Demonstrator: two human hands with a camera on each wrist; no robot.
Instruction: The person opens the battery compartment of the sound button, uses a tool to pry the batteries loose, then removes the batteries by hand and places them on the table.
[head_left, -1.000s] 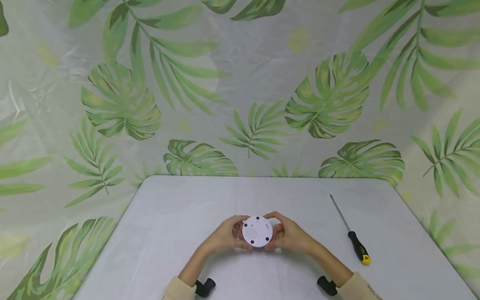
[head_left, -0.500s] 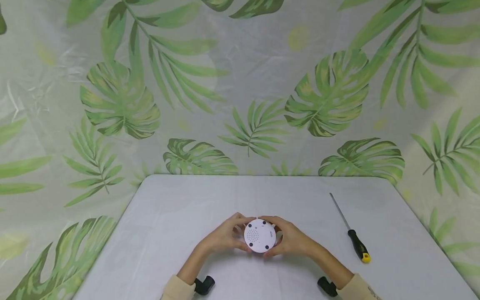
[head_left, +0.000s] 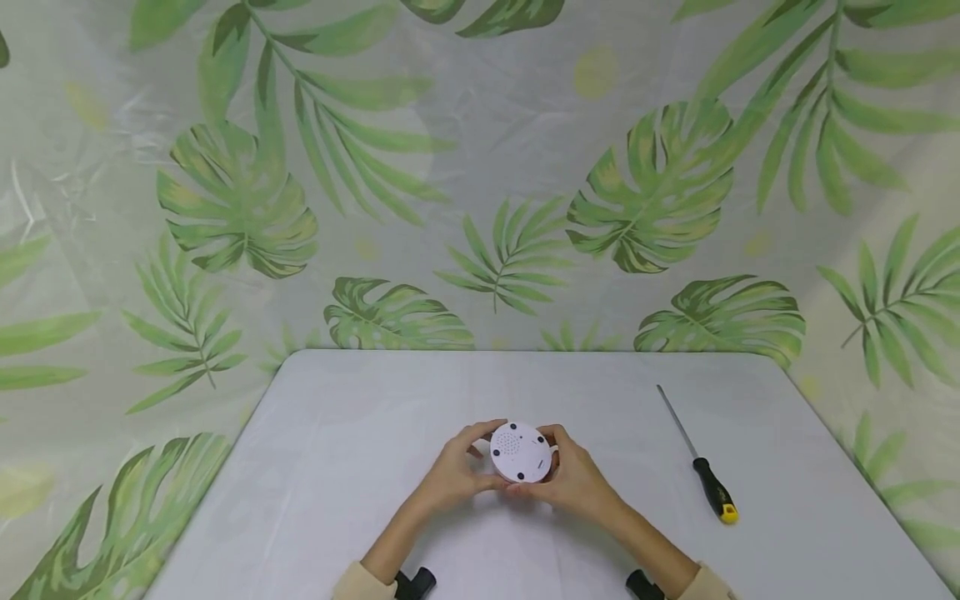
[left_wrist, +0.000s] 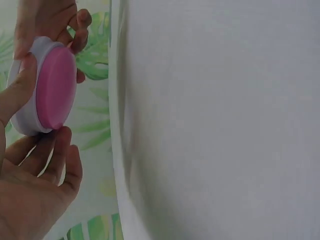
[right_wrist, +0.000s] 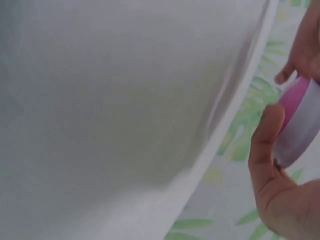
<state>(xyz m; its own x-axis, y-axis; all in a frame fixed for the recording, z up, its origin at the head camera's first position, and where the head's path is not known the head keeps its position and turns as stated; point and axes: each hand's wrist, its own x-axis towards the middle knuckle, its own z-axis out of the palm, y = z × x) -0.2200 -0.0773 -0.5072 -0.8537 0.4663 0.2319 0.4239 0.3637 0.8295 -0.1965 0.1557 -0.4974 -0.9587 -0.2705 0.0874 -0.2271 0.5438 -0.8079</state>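
Both hands hold up a round buzzer (head_left: 522, 455) over the middle of the table. Its white underside, with speaker holes and several dark round feet, faces the head camera. A pink domed top (left_wrist: 57, 90) shows on its other side in the left wrist view. My left hand (head_left: 453, 473) grips the left rim between thumb and fingers. On the opposite rim, the right hand (head_left: 576, 477) curls its index finger at the top and its thumb below. The right wrist view catches only part of the buzzer (right_wrist: 299, 122) at its edge.
A screwdriver (head_left: 716, 492) with a black and yellow handle lies on the right of the white table (head_left: 360, 417), its tip pointing away. Behind the table hangs a leaf-patterned sheet (head_left: 517, 150).
The buzzer has turned clockwise between the hands, its speaker holes passing from lower left to upper left. Both hands have shifted their hold on the rim; the screwdriver stays put.
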